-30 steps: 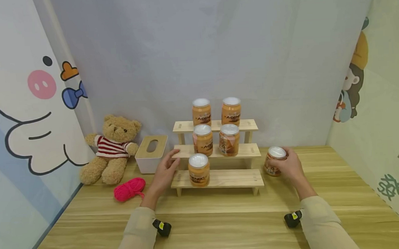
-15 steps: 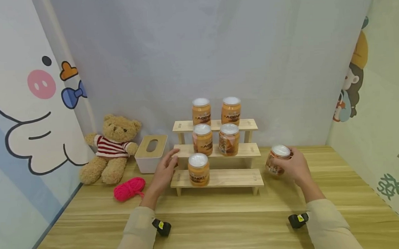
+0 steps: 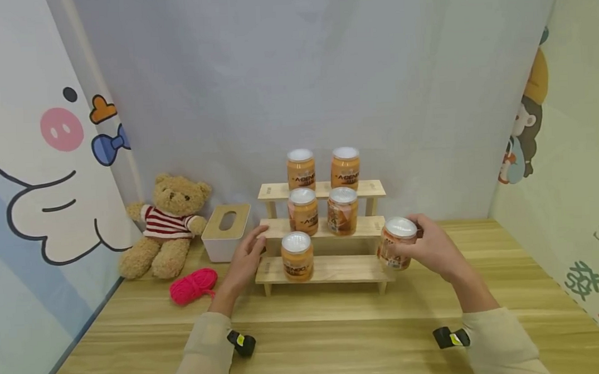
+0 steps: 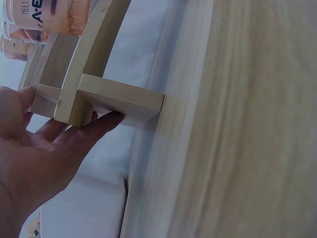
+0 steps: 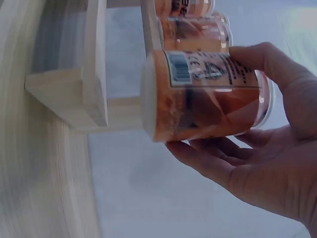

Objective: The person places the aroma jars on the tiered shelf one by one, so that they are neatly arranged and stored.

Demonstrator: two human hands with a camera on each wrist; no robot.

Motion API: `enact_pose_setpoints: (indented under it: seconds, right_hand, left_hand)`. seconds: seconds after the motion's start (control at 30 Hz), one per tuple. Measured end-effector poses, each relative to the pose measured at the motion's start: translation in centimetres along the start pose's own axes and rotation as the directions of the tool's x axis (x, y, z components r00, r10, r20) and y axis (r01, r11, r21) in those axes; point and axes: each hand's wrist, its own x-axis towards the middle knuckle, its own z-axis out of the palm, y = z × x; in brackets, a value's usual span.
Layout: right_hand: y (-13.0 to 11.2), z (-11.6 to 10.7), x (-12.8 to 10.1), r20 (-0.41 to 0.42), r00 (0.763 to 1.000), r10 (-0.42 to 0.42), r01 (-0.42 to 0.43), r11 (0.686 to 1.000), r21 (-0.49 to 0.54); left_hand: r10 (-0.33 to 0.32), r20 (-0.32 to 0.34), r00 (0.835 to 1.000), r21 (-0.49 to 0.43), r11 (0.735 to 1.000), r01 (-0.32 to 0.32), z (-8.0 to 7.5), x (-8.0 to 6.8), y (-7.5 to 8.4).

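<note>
My right hand (image 3: 435,251) grips an orange labelled jar (image 5: 208,96) with a pale lid, thumb on one side and fingers on the other. In the right wrist view the jar is off the table, close beside the right end of a three-tier wooden stand (image 3: 353,267). My left hand (image 3: 245,262) touches the stand's left end, its fingers (image 4: 94,131) extended along the lower tier's end and leg. A similar jar (image 3: 297,258) stands at the left of the lowest tier. Two jars (image 3: 303,212) are on the middle tier and two more jars (image 3: 346,169) on the top.
Left of the stand is a white tissue box (image 3: 226,235) with a wooden top. A teddy bear (image 3: 172,220) in a striped shirt sits farther left, with a pink yarn skein (image 3: 193,286) in front. A grey curtain (image 3: 274,71) hangs behind the wooden table (image 3: 336,341).
My right hand has raised the jar from the table and carried it left to the stand's right end. The left hand has stayed at the stand's left end.
</note>
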Motion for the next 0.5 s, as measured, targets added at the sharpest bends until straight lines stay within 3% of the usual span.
enact_pose_setpoints:
  seconds: [0.2, 0.5]
  right_hand:
    - [-0.2, 2.6, -0.1, 0.087, 0.996, -0.011, 0.011, 1.000, 0.003]
    - [-0.2, 5.3, 0.4, 0.038, 0.998, -0.057, 0.057, 0.998, -0.020]
  left_hand:
    - [0.018, 0.018, 1.000, -0.015, 1.000, -0.018, 0.1, -0.1, -0.1]
    - [0.025, 0.035, 0.999, -0.020, 1.000, -0.025, 0.0, 0.0, 0.2]
